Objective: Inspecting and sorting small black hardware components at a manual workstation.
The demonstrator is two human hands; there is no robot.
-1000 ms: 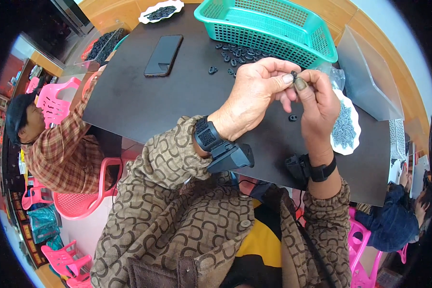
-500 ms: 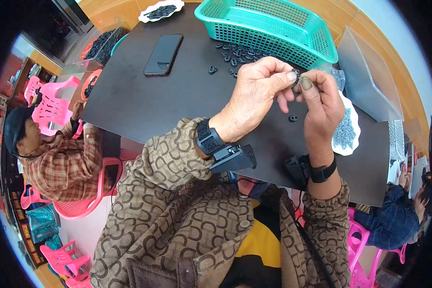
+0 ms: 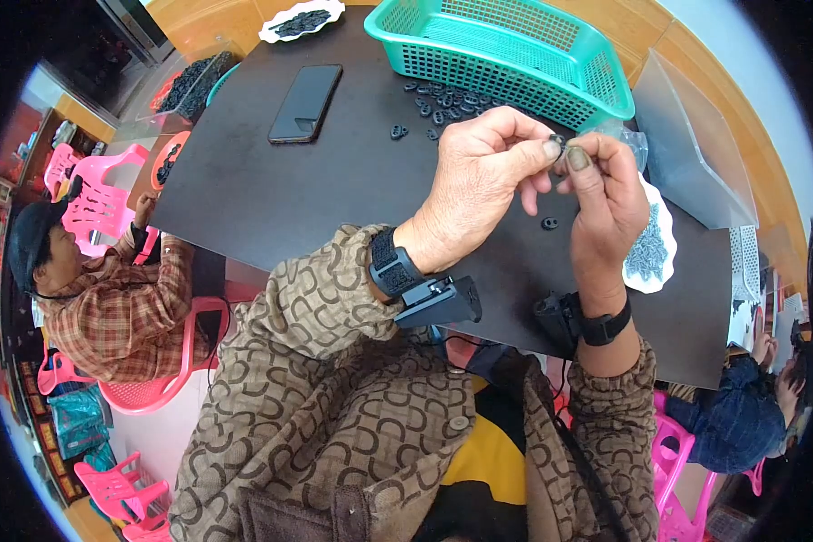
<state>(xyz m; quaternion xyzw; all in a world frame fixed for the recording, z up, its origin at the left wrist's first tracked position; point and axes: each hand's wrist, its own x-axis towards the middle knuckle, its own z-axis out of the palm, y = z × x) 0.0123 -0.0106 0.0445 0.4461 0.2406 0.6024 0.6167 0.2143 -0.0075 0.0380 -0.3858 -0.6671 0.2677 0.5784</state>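
Observation:
My left hand (image 3: 488, 172) pinches a small black oval piece (image 3: 558, 142) between thumb and forefinger, above the dark table (image 3: 271, 199). Against it my right hand (image 3: 608, 185) presses thumb and forefinger together; whatever they hold is too small to make out. Beneath the hands lies a single black two-holed piece (image 3: 549, 223). A pile of similar black pieces (image 3: 452, 102) is spread before the basket, partly hidden by my left hand. Right of my right wrist, a white scalloped plate (image 3: 669, 237) bears many tiny silvery parts that look like springs.
A green plastic basket (image 3: 497, 66) stands at the back, beside a clear bin (image 3: 696, 144). A phone (image 3: 305, 104) lies left of the pile. Another white plate (image 3: 271, 34) holds black parts. Co-workers sit at left (image 3: 122, 312) and right (image 3: 736, 411). Pink chairs (image 3: 108, 194) stand beyond.
Both hands stay nearly in place, fingertips still meeting at the small black piece, which seems slightly turned. The whole view has shifted a little.

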